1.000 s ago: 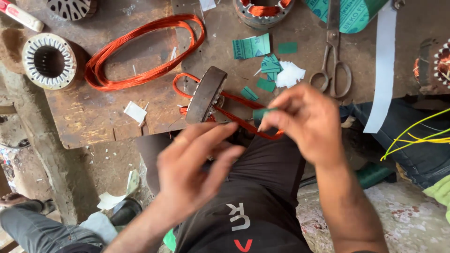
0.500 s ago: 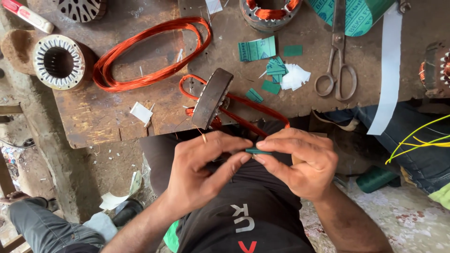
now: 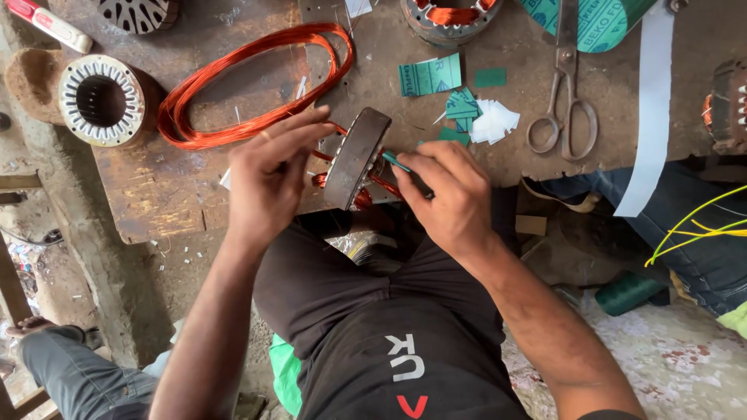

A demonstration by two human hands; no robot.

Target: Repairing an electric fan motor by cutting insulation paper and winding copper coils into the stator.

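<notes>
A round metal motor stator [image 3: 356,158] stands on edge at the near side of the wooden workbench [image 3: 156,187], with copper wire looped through it. My left hand [image 3: 268,175] is beside the stator's left face, fingers spread and touching the copper wire there. A thin folded green paper strip [image 3: 395,162] is pinched in my right hand [image 3: 447,194], its tip at the stator's right face.
A large coil of copper wire [image 3: 233,85] lies on the bench to the left. Another stator [image 3: 101,101] sits far left. Green paper pieces [image 3: 432,75], white scraps [image 3: 494,122], scissors [image 3: 566,101] and a white strip [image 3: 646,117] lie to the right.
Both hands rose from my lap to the stator. The right hand brought the green strip to the stator's right face; the left hand went to its left side.
</notes>
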